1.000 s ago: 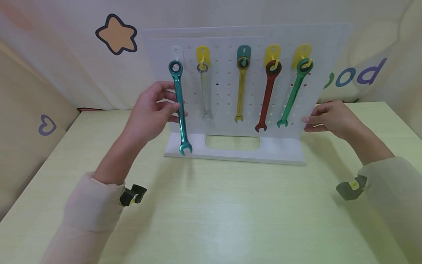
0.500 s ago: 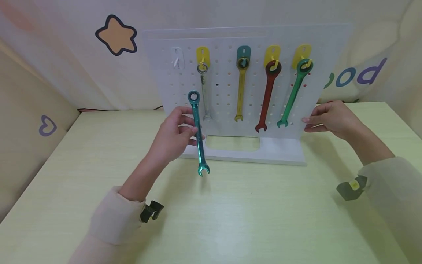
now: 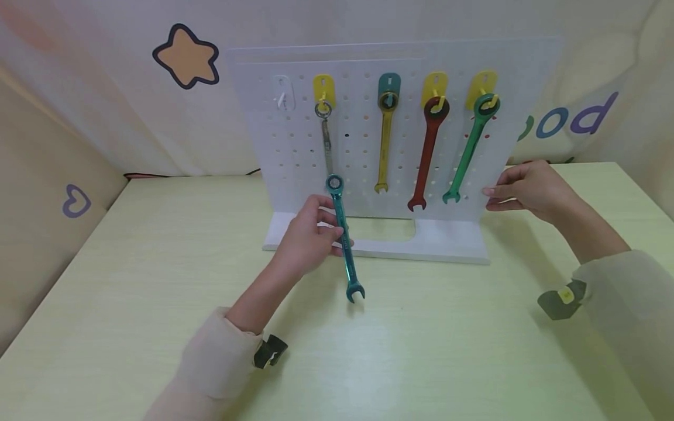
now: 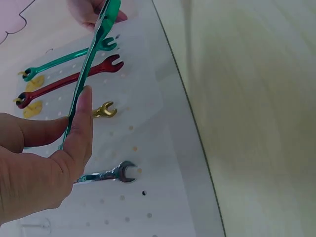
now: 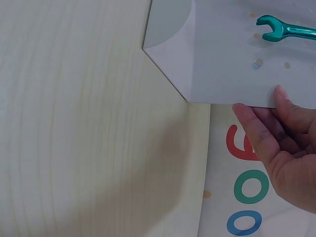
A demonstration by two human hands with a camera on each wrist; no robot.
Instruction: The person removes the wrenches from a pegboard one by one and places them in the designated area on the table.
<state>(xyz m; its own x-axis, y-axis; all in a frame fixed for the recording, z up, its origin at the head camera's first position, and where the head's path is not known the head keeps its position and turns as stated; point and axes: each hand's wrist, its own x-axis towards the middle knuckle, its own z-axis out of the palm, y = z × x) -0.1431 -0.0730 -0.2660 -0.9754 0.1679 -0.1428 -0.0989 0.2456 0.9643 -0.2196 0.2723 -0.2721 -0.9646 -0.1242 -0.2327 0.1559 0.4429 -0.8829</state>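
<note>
Left hand: the left hand (image 3: 310, 237) grips a teal wrench (image 3: 343, 234) round the middle of its shaft, thumb on one side and fingers curled on the other; the left wrist view shows the thumb (image 4: 81, 131) pressed flat against the shaft.
Teal wrench: held nearly upright and slightly tilted in front of the pegboard (image 3: 363, 146), ring end above the hand, open end below it, just over the desk (image 3: 368, 351); whether the tip touches the desk cannot be told.
Right hand: the right hand (image 3: 526, 188) holds the pegboard's right edge, fingers laid straight on its face and thumb behind.
Beyond the left hand: a silver wrench (image 3: 326, 137) hangs from a yellow hook, its lower end hidden behind the teal wrench's ring; to its left is a bare white hook (image 3: 282, 98).
Between the hands: a yellow wrench (image 3: 385, 143), a red wrench (image 3: 427, 153) and a green wrench (image 3: 470, 146) hang side by side; the green one is nearest the right hand.
Pegboard base: a white foot (image 3: 447, 242) on the desk, just beyond the left hand.
</note>
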